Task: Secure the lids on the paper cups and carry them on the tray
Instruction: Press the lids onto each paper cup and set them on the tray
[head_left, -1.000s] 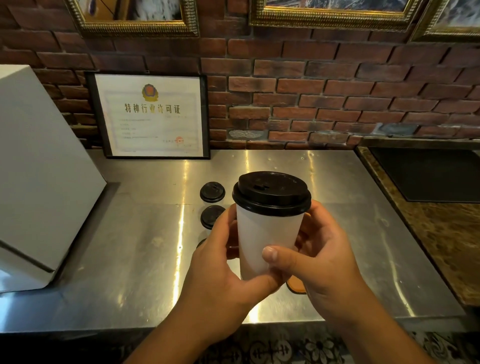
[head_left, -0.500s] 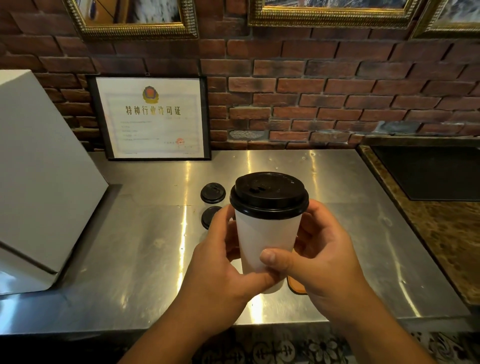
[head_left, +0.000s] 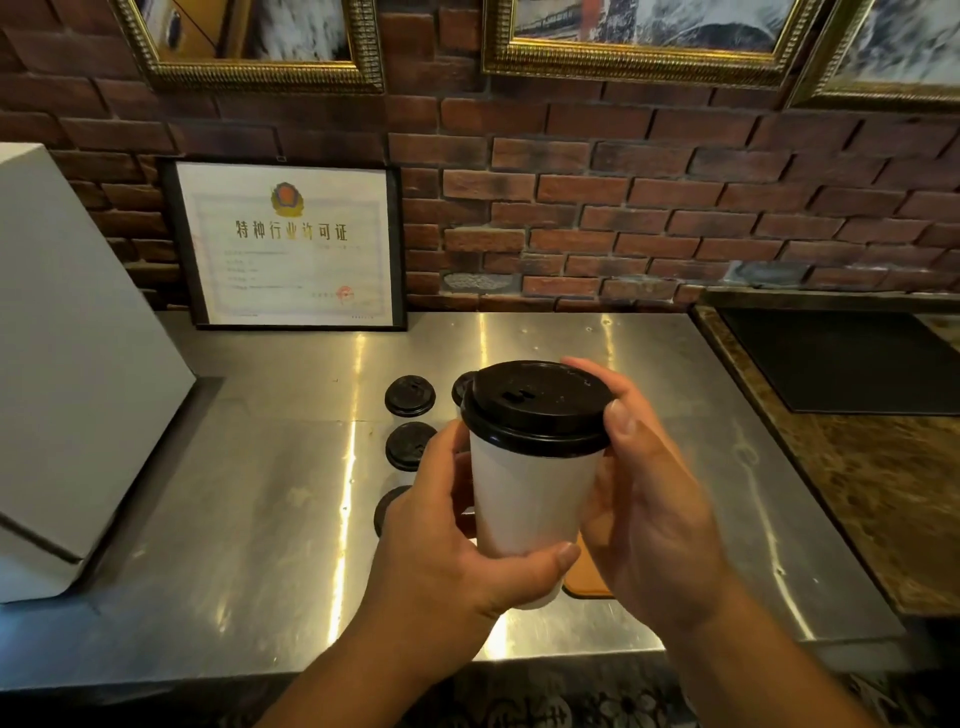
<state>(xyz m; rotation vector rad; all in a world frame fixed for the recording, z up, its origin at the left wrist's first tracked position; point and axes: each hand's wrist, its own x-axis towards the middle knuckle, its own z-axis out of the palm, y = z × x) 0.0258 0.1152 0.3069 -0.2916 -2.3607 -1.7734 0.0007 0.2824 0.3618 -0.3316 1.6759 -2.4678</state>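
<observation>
A white paper cup (head_left: 524, 499), smooth-walled and tapering toward its base, is held upright above a brushed stainless-steel counter (head_left: 249, 519). The left hand (head_left: 447, 551) wraps the lower wall, thumb across the front near the base. The right hand (head_left: 649, 499) curls around the cup's 3 o'clock side, its thumb pressed on the rim of the glossy black plastic lid (head_left: 535, 405), fingertips over the lid's far edge. The lid is round and domed, with a small sip slot near its centre, and sits on the cup's mouth.

At 9 to 10 o'clock of the held cup, further black lids show on the counter: one far (head_left: 410, 396), one nearer (head_left: 410, 446), and a dark round edge (head_left: 387, 509) partly hidden by the left hand. A tan, rounded-cornered tray (head_left: 587, 584) peeks out below the cup, mostly covered. A framed certificate (head_left: 291, 244) leans against the rough red brick wall (head_left: 623, 218). A white slanted box (head_left: 67, 364) stands at 9 o'clock.
</observation>
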